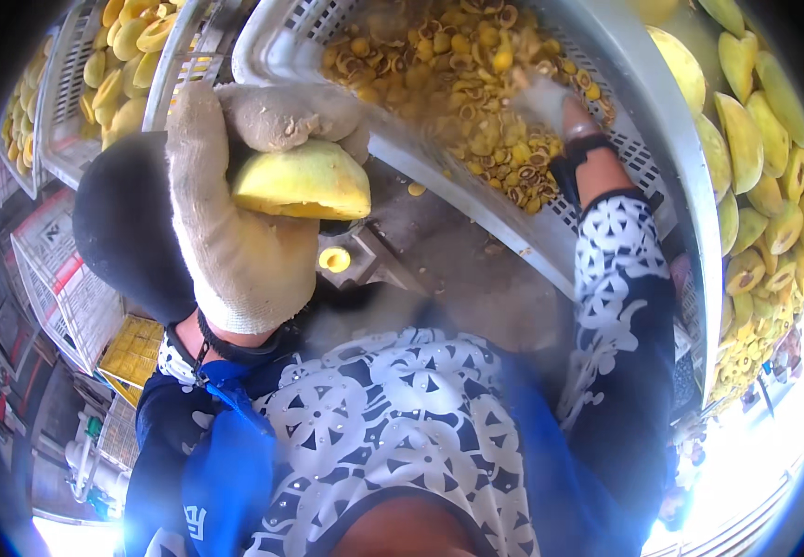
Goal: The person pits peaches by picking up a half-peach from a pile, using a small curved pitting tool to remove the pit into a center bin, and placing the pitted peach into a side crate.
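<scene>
My left hand (252, 237), in a thick off-white work glove, is closed round a halved yellow-green fruit (304, 181) with its cut edge turned down. I cannot tell for sure which fruit it is. My right hand (555, 104) reaches down into a grey slotted plastic crate (462, 181) at the far middle. Motion smears its fingers, so whether they hold anything is hidden. Around it lie many small, round yellow fruit pieces (458, 84), several with brown, hollow centres.
At the right, beyond the crate's wall, larger yellow-green fruit halves (755, 148) are heaped. More crates of fruit halves (128, 56) stand at the far left. A black rounded thing (123, 223) is beside my left wrist. One yellow piece (334, 259) lies below the crate.
</scene>
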`<state>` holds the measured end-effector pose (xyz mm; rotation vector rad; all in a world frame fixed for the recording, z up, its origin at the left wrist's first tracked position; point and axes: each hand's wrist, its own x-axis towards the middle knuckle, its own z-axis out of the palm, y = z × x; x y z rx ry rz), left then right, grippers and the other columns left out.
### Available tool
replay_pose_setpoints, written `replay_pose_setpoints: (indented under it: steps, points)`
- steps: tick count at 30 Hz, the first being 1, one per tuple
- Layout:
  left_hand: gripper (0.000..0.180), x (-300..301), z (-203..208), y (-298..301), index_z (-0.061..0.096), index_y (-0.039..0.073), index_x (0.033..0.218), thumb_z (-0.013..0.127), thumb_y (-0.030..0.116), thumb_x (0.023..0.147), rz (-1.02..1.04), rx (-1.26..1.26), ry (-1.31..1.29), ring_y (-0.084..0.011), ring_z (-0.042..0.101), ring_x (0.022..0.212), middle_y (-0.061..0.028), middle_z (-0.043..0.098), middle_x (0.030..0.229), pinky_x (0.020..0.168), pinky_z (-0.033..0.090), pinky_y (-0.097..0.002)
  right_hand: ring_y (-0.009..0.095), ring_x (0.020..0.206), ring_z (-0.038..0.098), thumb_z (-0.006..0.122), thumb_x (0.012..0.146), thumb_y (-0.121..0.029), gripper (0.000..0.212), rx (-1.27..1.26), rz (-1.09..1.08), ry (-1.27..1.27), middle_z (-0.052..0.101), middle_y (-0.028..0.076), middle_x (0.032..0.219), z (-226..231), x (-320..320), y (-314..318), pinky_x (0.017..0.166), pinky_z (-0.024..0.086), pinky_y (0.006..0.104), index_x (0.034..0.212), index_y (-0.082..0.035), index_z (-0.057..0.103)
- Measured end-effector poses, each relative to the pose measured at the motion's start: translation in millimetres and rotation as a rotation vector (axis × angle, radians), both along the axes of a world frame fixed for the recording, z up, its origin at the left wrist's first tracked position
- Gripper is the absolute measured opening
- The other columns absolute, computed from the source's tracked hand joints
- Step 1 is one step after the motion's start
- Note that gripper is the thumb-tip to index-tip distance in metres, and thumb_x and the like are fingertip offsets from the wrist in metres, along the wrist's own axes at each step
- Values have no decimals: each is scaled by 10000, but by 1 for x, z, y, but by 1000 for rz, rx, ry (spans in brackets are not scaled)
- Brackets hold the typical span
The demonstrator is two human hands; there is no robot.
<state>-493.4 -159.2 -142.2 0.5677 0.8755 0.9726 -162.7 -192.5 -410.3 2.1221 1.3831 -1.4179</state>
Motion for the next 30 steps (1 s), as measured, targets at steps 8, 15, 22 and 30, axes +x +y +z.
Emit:
replay_pose_setpoints:
  steps: [8, 15, 22, 30]
  points:
    - [432, -6, -2, 4, 524, 83, 805, 305, 389, 1017, -108, 137, 41, -284, 513, 735, -141, 597, 841, 706, 426, -399, 254, 932, 575, 663, 825, -238, 502, 54, -850, 129, 581, 135, 1059, 5, 28, 24, 749, 507, 371, 1250, -22, 505]
    - [432, -4, -1, 0, 519, 70, 812, 281, 358, 1028, -81, 132, 1, -296, 516, 735, -165, 594, 836, 687, 441, -397, 290, 992, 557, 620, 848, -280, 630, 38, -637, 128, 522, 159, 1192, 14, -54, 65, 760, 519, 395, 1382, -70, 360]
    - [421, -11, -3, -2, 523, 65, 830, 313, 378, 1019, -82, 119, -45, -290, 521, 739, -166, 590, 846, 692, 447, -388, 265, 908, 596, 650, 800, -278, 618, 10, -60, 536, 565, 151, 1137, 33, -115, 47, 728, 511, 385, 1313, -47, 393]
    - [380, -25, 1, 0, 523, 56, 849, 410, 390, 992, -48, 62, -96, -302, 565, 804, -159, 607, 890, 726, 471, -401, 270, 969, 608, 641, 794, -222, 585, -57, 19, 317, 588, 140, 1119, 133, -125, 5, 780, 492, 326, 1318, -65, 433]
